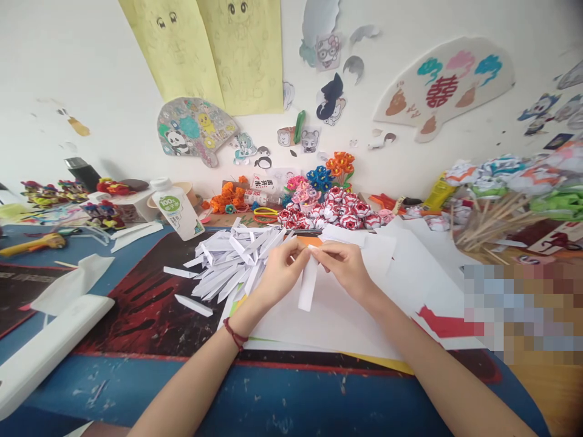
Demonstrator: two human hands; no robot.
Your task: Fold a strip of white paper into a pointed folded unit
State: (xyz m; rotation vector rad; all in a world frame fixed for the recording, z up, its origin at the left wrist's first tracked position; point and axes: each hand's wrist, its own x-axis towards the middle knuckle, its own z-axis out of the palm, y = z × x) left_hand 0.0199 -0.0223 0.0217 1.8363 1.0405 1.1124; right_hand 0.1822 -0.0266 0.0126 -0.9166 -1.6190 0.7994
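Observation:
A white paper strip (307, 288) hangs down between my two hands, its upper end pinched at the fingertips. My left hand (283, 267) grips that end from the left, thumb and forefinger pressed together. From the right, the thumb and forefinger of my right hand (345, 266) close on the same end. The exact fold under the fingertips is hidden. Just left of my left hand lies a heap of folded white paper strips (223, 264), with a few loose ones at its edge. Under both hands are large white paper sheets (346, 321).
A white bottle (177, 208) stands behind the heap. Red-and-white paper flowers (334, 209) line the back by the wall. At left lies a long white device (50, 352). Wooden sticks with paper flowers (492, 224) lean at right. A dark mat (150, 303) covers part of the blue table.

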